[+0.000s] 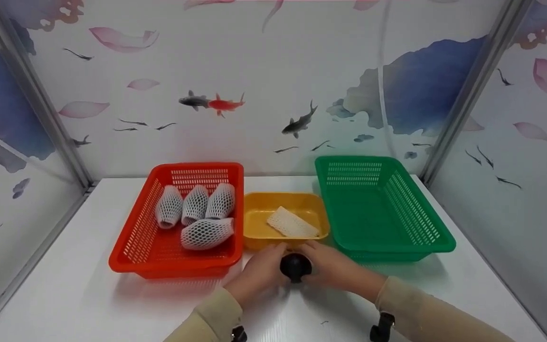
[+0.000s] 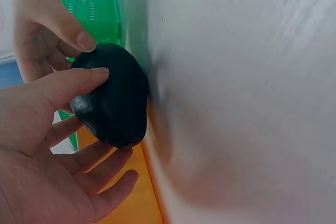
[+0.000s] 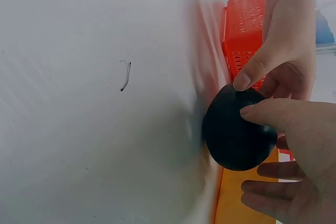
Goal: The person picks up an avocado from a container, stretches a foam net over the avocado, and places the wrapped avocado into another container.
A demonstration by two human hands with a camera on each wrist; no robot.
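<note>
Between both hands sits a dark, smooth, egg-shaped fruit (image 1: 296,267), held low over the white table in front of the yellow basket (image 1: 254,219). My left hand (image 1: 263,267) grips it from the left, thumb on its near face and fingers behind, as the left wrist view shows. From the other side my right hand (image 1: 333,270) holds it the same way, its thumb (image 3: 257,113) pressed on the skin. A cream foam net sleeve (image 1: 292,223) lies flat inside the yellow basket, just beyond the hands.
On the left, a red basket (image 1: 124,263) holds several oval things in white foam nets (image 1: 207,233). A green basket (image 1: 361,213) with nothing in it stands at the right. Printed panels (image 1: 254,57) wall the table at the back and sides.
</note>
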